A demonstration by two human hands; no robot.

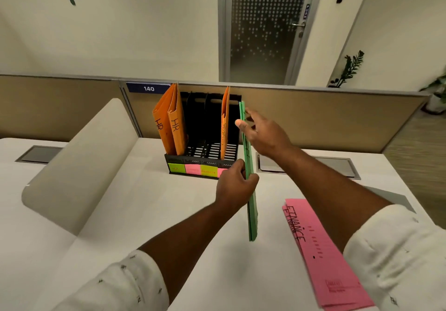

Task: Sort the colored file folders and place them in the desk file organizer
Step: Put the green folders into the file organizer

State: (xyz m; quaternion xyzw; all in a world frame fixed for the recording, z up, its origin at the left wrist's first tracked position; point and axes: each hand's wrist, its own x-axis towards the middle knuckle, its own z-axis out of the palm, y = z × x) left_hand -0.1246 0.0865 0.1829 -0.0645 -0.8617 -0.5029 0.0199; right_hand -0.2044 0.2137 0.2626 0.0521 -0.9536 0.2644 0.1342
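Green folders: gripped edge-on, just beside organizer.
Left hand: curled around middle edge.
Right hand: thumb and fingers pinched on top.

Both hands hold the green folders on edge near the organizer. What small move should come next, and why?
Probably shift the green folders slightly left and lower them into a free middle slot of the organizer. The left hand and right hand grip them on edge at its right end, and orange folders occupy the outer slots.
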